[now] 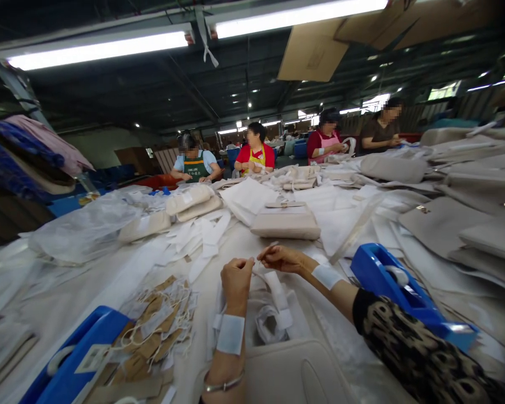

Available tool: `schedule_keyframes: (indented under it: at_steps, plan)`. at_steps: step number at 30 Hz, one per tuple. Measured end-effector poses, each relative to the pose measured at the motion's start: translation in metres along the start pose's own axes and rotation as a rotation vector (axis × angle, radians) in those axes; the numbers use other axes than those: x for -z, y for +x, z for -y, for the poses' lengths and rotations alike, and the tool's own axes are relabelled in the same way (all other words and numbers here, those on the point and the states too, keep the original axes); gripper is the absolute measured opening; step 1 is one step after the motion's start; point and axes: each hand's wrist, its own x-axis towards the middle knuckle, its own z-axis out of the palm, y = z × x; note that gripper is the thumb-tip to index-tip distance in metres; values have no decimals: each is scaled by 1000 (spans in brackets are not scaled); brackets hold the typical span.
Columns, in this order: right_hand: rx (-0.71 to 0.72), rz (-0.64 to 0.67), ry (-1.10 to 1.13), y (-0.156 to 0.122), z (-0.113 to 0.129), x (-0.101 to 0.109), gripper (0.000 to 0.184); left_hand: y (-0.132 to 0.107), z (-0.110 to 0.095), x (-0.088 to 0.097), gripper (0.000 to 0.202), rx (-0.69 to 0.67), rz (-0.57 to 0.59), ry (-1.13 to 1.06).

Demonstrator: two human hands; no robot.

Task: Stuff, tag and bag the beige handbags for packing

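My left hand (236, 281) is closed in a loose fist, pinching one end of a narrow white strip (273, 283). My right hand (281, 258) pinches the other end of that strip just to the right. The hands nearly touch, above a loose heap of white strips (273, 320) on the table. A white patch is stuck on each wrist. A beige bag (294, 370) lies right under my forearms. A pile of brown card tags with white strings (155, 331) lies to the left of my left arm.
Blue tape dispensers stand at my right (387, 286) and at the lower left (79, 359). Beige bags (286, 223) and white wrappers cover the long table. Clear plastic bags (84, 227) lie at the left. Several other people work at the far end (256, 151).
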Motion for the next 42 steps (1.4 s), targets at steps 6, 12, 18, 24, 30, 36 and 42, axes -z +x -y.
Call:
schedule_keyframes:
  at_steps: [6, 12, 18, 24, 30, 36, 42]
  plan:
    - [-17, -40, -31, 0, -8, -5, 39, 0, -3, 1, 28, 30, -44, -173]
    - [20, -69, -167, 3, -21, -9, 42, -3, -6, 2, 28, 92, -46, -414]
    - [32, -57, -353, 3, -13, -12, 34, -3, -5, 0, 32, 145, -22, -475]
    - [70, 34, -513, -2, 15, -32, 20, 2, 4, -9, 21, -25, 121, -456]
    - [128, 21, -500, -9, 20, -40, 28, -1, -2, -9, 13, -172, 79, -425]
    - [123, -4, -495, -16, 24, -51, 44, -3, -10, -12, 28, -159, 197, -669]
    - [153, -115, -506, -12, 18, -62, 43, -3, -10, -6, 27, -201, -1, -471]
